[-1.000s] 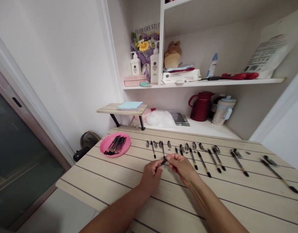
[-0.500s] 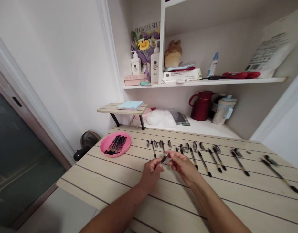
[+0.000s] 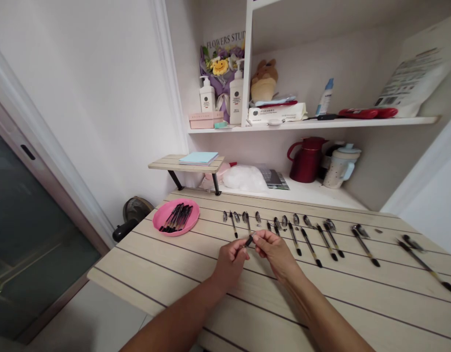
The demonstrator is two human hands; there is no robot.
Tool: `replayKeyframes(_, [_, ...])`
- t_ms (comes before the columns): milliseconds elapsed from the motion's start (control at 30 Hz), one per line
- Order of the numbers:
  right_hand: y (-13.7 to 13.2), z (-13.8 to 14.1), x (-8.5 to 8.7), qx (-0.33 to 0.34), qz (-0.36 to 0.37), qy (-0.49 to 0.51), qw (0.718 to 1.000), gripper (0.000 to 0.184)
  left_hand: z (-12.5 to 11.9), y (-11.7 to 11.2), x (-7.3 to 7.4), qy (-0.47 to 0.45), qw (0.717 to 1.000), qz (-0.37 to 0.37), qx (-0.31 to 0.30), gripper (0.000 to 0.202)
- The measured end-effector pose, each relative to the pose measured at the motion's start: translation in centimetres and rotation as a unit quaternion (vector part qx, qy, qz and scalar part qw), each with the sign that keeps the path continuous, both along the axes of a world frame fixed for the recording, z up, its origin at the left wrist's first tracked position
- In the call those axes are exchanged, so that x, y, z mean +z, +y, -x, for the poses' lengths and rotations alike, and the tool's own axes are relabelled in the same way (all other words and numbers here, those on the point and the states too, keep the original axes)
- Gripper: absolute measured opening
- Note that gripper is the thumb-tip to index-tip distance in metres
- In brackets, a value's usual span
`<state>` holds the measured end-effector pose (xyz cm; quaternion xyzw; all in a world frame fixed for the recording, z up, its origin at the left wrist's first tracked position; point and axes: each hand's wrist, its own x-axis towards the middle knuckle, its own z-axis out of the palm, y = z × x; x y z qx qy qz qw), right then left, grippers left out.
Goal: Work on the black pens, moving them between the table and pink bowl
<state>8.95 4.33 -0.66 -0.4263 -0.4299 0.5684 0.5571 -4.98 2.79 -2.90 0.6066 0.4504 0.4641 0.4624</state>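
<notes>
My left hand [image 3: 230, 260] and my right hand [image 3: 273, 252] meet over the middle of the pale wooden table [image 3: 357, 303]. Together they pinch a small black pen [image 3: 249, 240], the left hand at its lower end, the right hand's fingertips at its upper end. Just beyond my hands a row of several black pens and loose caps [image 3: 306, 234] lies across the table. A pink plate [image 3: 176, 217] with several more black pens sits to the left.
A small wooden riser [image 3: 185, 166] with a blue pad stands at the table's back. Behind it a white shelf holds a red kettle [image 3: 306, 159], a mug, bottles and a flower bouquet. A glass door is at the left.
Both hands stay together on the pen and shift only slightly; the view has drifted a little.
</notes>
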Motion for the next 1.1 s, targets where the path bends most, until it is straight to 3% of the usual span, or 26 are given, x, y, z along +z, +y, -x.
replayKeyframes(133, [0.1,0.0,-0.1,-0.014,-0.005,-0.021,1.000,0.034,-0.1,0.0,0.6,-0.023,0.999,0.030,-0.010,0.033])
replayKeyframes(400, [-0.3,-0.5,0.7,0.034,0.007,0.015,0.999,0.041,0.1,-0.1,1.7,-0.133,0.978,0.116,-0.108,0.033])
replayKeyframes(567, [-0.1,-0.4,0.5,0.006,-0.002,-0.004,1.000,0.031,0.2,-0.1,1.7,-0.120,0.983,0.108,-0.092,0.031])
replayKeyframes(733, [0.0,-0.5,0.8,0.037,0.012,0.008,0.999,0.041,0.1,0.1,1.5,-0.121,0.983,0.105,-0.090,0.033])
replayKeyframes(1000, [0.0,-0.4,0.5,0.024,-0.007,-0.031,0.999,0.027,0.2,0.3,0.8,-0.105,0.986,0.089,-0.094,0.031])
replayKeyframes(1100, [-0.2,-0.6,1.0,0.049,0.006,0.001,0.999,0.036,0.1,0.1,1.2,-0.112,0.985,0.095,-0.088,0.033])
